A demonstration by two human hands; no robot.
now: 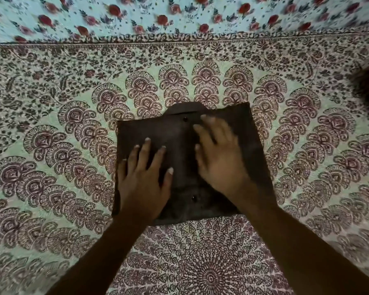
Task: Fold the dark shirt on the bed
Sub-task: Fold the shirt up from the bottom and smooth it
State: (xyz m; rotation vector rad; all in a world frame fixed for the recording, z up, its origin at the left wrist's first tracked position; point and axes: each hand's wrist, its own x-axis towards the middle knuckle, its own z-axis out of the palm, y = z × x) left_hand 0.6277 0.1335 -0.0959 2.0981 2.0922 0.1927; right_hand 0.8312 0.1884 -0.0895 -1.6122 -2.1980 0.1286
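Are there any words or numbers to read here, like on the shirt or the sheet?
None: no words, numbers or labels show anywhere.
The dark shirt shows plain cloth and a button, no tag.
The bedsheet and the rose cloth behind it carry only printed patterns.

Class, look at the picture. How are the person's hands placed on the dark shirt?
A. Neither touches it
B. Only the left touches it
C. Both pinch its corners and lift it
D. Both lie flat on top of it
D: the left hand and right hand both rest with spread fingers on the folded dark shirt, which lies flat on the patterned bedspread.
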